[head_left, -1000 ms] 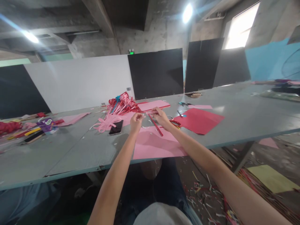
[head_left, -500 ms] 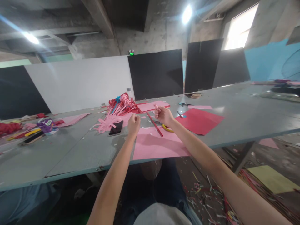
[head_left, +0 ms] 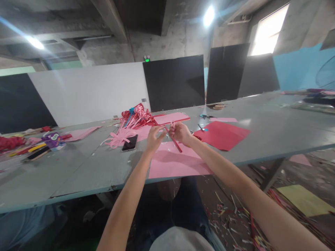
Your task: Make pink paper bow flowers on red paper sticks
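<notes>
My right hand (head_left: 180,133) is closed around a small pink paper curl (head_left: 172,124), which pokes out above the fingers. To its left, my left hand (head_left: 155,138) has its fingers stretched out and its thumb apart, with nothing visible in it. Below and between the hands a red paper stick (head_left: 177,144) lies slanted across a pink paper sheet (head_left: 178,162). Scissors (head_left: 197,137) are partly hidden behind my right wrist. A red paper sheet (head_left: 222,135) lies to the right of that wrist.
Left of my left hand are a phone (head_left: 129,143) and a bunch of pink and red curled-paper flowers (head_left: 137,116). More pink sheets (head_left: 171,118) lie farther back. A purple packet (head_left: 53,140) stands at the left. The table's front edge (head_left: 86,191) runs before my lap.
My right hand has come down and slightly left with the pink curl. My left hand has opened its fingers and reached a little toward it.
</notes>
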Action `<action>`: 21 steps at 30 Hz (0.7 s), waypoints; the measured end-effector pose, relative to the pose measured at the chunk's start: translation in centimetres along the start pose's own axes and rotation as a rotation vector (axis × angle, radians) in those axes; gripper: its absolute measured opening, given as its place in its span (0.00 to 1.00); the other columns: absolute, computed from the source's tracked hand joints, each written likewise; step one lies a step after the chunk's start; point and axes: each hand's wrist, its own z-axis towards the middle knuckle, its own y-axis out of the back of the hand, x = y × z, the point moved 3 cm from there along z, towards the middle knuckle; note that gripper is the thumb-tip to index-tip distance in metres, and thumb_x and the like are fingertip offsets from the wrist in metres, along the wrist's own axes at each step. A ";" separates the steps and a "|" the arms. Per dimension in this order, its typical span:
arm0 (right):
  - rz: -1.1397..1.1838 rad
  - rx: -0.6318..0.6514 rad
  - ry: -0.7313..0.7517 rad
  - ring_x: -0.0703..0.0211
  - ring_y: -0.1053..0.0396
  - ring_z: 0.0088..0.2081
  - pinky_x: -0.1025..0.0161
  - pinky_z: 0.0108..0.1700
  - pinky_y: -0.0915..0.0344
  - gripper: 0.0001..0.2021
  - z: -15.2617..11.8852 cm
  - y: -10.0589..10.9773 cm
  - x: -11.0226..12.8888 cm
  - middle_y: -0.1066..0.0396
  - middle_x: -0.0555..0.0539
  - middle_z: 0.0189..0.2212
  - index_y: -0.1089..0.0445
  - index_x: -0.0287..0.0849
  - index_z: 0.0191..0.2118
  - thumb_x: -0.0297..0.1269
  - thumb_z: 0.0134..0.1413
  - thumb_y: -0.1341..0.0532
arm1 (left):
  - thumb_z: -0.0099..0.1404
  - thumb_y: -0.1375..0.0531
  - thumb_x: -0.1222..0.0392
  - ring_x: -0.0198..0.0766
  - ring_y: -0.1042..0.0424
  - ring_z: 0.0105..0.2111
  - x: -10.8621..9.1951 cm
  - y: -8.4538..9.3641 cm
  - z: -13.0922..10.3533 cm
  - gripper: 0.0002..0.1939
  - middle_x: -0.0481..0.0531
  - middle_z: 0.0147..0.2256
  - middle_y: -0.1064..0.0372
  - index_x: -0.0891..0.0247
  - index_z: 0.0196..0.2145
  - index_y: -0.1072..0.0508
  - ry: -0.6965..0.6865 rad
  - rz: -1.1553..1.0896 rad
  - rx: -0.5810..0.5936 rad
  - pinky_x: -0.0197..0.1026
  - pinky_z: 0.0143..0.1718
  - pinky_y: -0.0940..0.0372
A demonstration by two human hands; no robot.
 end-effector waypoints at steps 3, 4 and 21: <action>-0.138 -0.015 -0.037 0.65 0.45 0.20 0.69 0.24 0.44 0.05 0.1 -0.2 -1.6 0.46 0.54 0.17 0.44 0.43 0.22 0.30 0.45 0.48 | 0.57 0.41 0.48 0.41 0.34 0.46 -0.8 -0.3 0.0 0.15 0.55 0.43 0.31 0.60 0.37 0.26 -0.099 -0.063 -0.039 0.45 0.50 0.39; -0.198 -0.014 -0.041 0.65 0.44 0.21 0.68 0.25 0.43 0.04 0.1 -0.2 -2.0 0.45 0.53 0.18 0.43 0.43 0.23 0.32 0.46 0.47 | 0.58 0.41 0.49 0.41 0.33 0.46 -0.9 -0.3 -0.1 0.14 0.56 0.42 0.31 0.60 0.36 0.25 -0.098 -0.068 -0.039 0.45 0.49 0.39; -1.043 -0.217 0.478 0.65 0.43 0.27 0.67 0.31 0.46 0.14 -0.3 0.6 -1.0 0.41 0.54 0.23 0.40 0.43 0.25 0.47 0.53 0.48 | 0.59 0.40 0.52 0.44 0.30 0.39 -0.5 0.3 -0.5 0.12 0.55 0.35 0.26 0.61 0.37 0.23 0.031 0.317 -0.087 0.45 0.45 0.42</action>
